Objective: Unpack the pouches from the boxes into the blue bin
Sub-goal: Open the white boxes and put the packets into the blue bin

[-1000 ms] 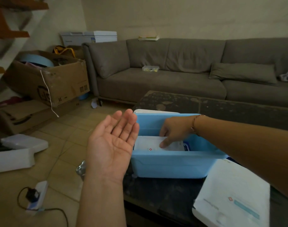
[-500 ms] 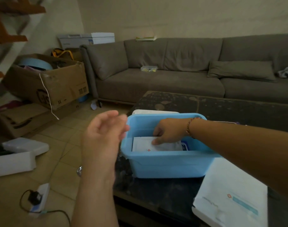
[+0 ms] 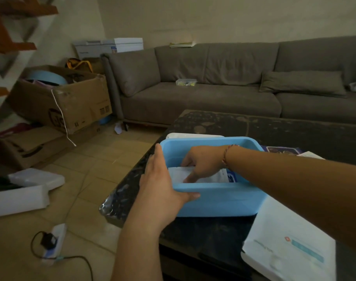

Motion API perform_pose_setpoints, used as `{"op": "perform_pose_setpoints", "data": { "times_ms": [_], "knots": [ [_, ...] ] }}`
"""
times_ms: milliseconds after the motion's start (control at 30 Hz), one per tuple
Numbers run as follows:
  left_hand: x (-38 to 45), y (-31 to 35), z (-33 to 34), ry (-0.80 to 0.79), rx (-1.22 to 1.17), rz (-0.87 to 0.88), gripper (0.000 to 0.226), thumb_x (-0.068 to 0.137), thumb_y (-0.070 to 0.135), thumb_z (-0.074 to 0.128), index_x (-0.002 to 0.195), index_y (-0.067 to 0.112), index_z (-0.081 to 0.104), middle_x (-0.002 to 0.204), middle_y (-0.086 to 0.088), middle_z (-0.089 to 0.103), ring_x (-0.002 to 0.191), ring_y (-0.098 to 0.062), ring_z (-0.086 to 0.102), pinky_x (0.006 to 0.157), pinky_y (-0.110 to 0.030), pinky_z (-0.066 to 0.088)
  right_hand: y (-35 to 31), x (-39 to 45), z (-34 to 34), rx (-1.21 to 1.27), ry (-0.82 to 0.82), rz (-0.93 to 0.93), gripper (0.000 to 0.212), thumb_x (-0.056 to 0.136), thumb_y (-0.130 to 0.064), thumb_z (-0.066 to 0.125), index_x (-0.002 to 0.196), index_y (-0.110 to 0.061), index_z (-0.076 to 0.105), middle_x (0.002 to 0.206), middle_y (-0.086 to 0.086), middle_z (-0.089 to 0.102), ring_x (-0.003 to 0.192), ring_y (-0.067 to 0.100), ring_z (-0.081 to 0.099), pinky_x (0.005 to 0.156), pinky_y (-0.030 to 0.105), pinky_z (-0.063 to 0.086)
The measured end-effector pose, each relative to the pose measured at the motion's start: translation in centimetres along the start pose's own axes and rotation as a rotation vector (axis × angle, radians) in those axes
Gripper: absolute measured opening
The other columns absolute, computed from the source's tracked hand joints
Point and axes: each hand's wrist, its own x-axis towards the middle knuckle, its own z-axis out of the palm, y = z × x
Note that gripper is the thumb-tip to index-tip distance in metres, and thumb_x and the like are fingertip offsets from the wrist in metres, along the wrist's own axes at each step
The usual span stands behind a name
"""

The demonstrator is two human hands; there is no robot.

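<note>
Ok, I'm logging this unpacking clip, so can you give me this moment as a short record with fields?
place: dark table in front of a grey sofa
bin: blue bin near the table's left corner
left hand: left hand against the bin's left side, thumb on its front wall
right hand: right hand inside the bin, fingers on a white pouch
nearby: white box at front right

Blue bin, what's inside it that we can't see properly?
- Head view: the blue bin near wall hides its floor and the white pouch lower part.
- The right hand covers the pouch middle; how many pouches lie there is unclear.
- The white box print is too blurred to read, cut by the frame edge.
</note>
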Motion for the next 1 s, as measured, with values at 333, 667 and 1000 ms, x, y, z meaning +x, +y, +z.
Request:
{"op": "perform_pose_setpoints", "data": {
  "times_ms": [333, 667, 1000],
  "knots": [
    [-1.6, 1.2, -2.4, -0.052, 0.108, 0.147, 0.107, 0.062, 0.053, 0.082, 0.152, 0.041, 0.024, 0.160, 0.019, 0.019, 0.143, -0.006, 0.026, 0.118, -0.040, 0.030, 0.8, -13.1, -2.4, 0.129, 0.728, -0.158, 0.030, 0.089, -0.040, 0.062, 0.114, -0.023, 0.066, 0.101, -0.010, 0.071, 0.089, -0.001, 0.064, 0.080, 0.018, 0.052],
    [-5.2, 5.3, 0.5, -0.702, -0.300, 0.375, 0.020, 0.072, 0.025, 0.081, 0.089, 0.020, 0.072, 0.092, -0.006, 0.076, 0.089, -0.023, 0.073, 0.079, -0.027, 0.058, 5.2, -27.3, 15.2, -0.242, 0.489, -0.101, 0.033, 0.085, -0.072, 0.047, 0.087, -0.040, 0.056, 0.093, -0.018, 0.063, 0.089, 0.001, 0.063, 0.076, 0.025, 0.058],
    [-6.8, 8.8, 7.0, -0.860, 0.077, 0.357, 0.028, 0.089, 0.027, 0.071, 0.113, 0.041, 0.069, 0.115, 0.021, 0.069, 0.107, 0.007, 0.063, 0.096, -0.026, 0.053, 6.0, -28.3, 12.3, 0.398, 0.945, 0.105, 0.017, 0.086, -0.045, 0.057, 0.076, -0.032, 0.064, 0.085, -0.018, 0.063, 0.084, 0.002, 0.062, 0.066, 0.023, 0.054]
  ]
}}
